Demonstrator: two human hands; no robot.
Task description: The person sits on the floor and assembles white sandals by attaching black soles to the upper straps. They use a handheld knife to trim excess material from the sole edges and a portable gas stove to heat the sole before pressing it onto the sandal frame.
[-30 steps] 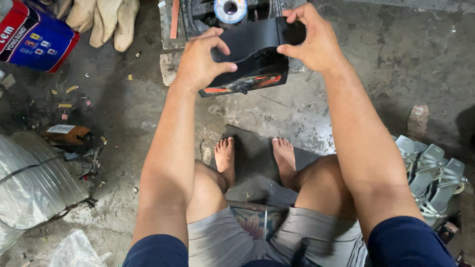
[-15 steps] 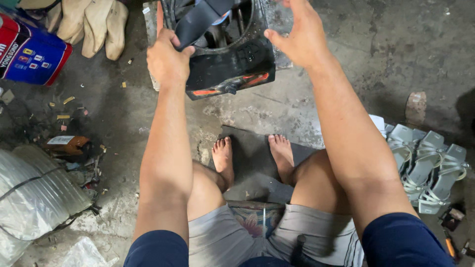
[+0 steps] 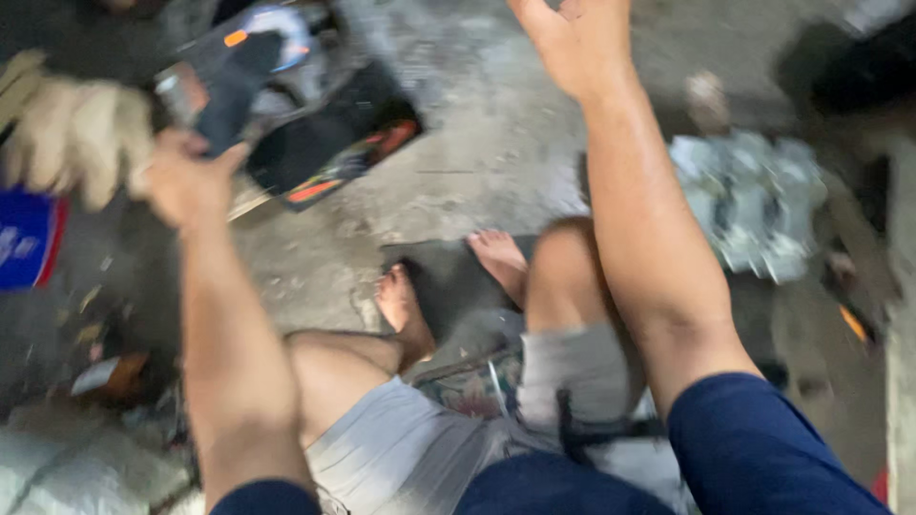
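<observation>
The view is blurred by motion. My left hand [image 3: 186, 181] grips a dark flat piece [image 3: 239, 86] and lifts it above a black box with orange marks [image 3: 334, 143] on the concrete floor. My right hand [image 3: 577, 43] is raised at the top of the view, fingers apart, holding nothing, apart from the box. My bare feet [image 3: 501, 262] rest on a dark mat [image 3: 448, 286] between my knees.
Pale work gloves [image 3: 76, 133] and a blue and red container [image 3: 29, 238] lie at the left. A heap of grey metal parts [image 3: 754, 200] sits at the right. Scraps and a silvery bag [image 3: 57, 458] lie at the lower left.
The camera has swung to the right and tilted. My right hand has let go of the box and risen away. My left hand still grips the dark piece, now further left.
</observation>
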